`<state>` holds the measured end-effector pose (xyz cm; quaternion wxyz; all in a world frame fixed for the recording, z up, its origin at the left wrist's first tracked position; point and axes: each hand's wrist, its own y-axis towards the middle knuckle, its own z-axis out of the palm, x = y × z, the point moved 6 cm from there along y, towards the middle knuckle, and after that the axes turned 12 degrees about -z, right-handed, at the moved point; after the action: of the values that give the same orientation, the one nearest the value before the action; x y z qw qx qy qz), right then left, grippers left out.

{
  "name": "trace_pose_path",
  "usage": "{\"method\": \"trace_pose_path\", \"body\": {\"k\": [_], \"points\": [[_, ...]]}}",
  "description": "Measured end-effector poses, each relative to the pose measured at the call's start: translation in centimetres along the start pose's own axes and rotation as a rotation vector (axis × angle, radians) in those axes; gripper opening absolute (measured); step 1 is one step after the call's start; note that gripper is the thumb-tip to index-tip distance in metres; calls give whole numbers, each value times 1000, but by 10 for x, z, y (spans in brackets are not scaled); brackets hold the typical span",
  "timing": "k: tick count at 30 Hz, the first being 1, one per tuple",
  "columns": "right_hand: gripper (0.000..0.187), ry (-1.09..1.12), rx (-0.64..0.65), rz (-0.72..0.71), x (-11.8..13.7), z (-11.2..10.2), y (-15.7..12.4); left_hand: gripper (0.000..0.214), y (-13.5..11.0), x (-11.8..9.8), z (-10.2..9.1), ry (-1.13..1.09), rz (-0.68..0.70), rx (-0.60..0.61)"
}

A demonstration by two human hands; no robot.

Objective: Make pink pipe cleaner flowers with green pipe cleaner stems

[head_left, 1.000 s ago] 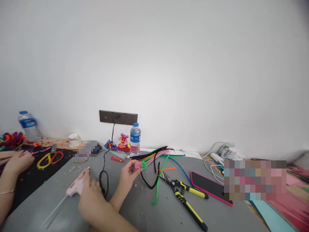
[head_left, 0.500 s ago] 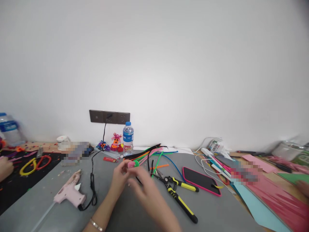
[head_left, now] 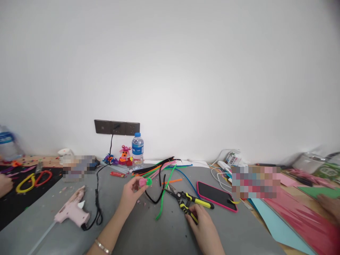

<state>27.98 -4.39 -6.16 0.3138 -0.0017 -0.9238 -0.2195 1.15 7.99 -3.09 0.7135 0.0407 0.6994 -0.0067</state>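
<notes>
Between the fingertips of my left hand is a small pink and green piece of bent pipe cleaner, its green coil facing right. My right hand lies over the lower handle of the yellow and black wire-cutting pliers, fingers closed round it. The pliers rest on the grey mat with their handles spread and jaws pointing up-left. Behind my hands lies a bunch of pipe cleaners in black, pink, green and orange. One green pipe cleaner reaches toward me from it.
A pink glue gun with a black cord lies at left. A water bottle stands by the wall near small pipe-cleaner figures. Right of the pliers lies a pink-edged phone. Other people's hands show at the far left and far right.
My right hand has left the pink and green piece and moved right and down onto the pliers' handle. My left hand still holds the piece. The whole view has shifted slightly.
</notes>
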Motion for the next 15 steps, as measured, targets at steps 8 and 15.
{"method": "trace_pose_path", "body": {"k": [8, 15], "points": [[17, 48, -6, 50, -11, -6, -12, 29, 1, 0, -1, -27, -21, 9], [39, 568, 90, 236, -20, 4, -23, 28, 0, 1, 2, -15, -10, 22]]}}
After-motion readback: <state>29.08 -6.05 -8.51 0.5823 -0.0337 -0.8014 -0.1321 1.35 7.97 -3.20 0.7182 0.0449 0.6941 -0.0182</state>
